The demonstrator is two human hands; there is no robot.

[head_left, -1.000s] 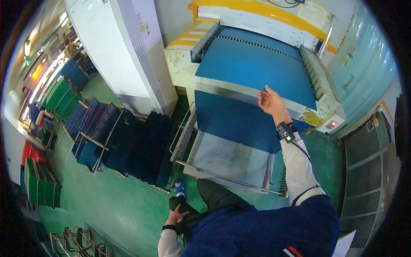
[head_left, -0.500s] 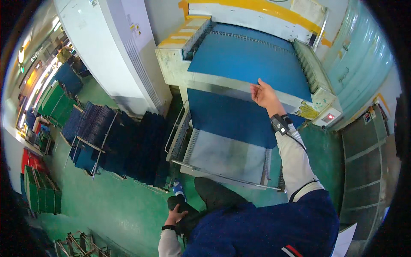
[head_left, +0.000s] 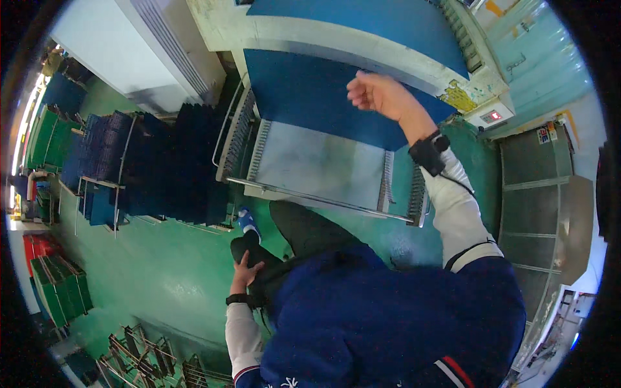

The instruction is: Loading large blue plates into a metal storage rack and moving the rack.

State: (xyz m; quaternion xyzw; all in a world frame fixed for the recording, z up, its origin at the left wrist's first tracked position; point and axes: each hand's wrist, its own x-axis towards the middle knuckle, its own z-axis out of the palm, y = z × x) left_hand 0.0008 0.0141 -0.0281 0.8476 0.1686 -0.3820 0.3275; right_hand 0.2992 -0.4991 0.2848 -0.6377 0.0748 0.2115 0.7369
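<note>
My right hand (head_left: pixel 383 97) hangs in the air with its fingers loosely curled and nothing in them. It overlaps the dark blue panel (head_left: pixel 297 84), which stands on edge, leaning in a rack (head_left: pixel 317 165) with slotted sides and a metal front bar. Whether it touches the panel I cannot tell. Above lies a flat, lighter blue panel (head_left: pixel 369 19) on the bed of a cream machine (head_left: pixel 223 22), and my fingers are just below its near edge. My left hand (head_left: pixel 243 275) rests on my bent leg, fingers spread, holding nothing.
To the left stand racks packed with dark blue panels (head_left: pixel 155 168). Green panels (head_left: pixel 61 288) and a red stack (head_left: pixel 40 249) sit farther left. Empty metal racks (head_left: pixel 139 352) are at the lower left. A grey framed cabinet (head_left: pixel 533 220) stands at the right, near a small control box (head_left: pixel 490 116).
My view has tipped downward, so the machine sits higher in it. My right hand has drawn back from the upper panel's edge, fingers curling more. My left hand stays on my leg.
</note>
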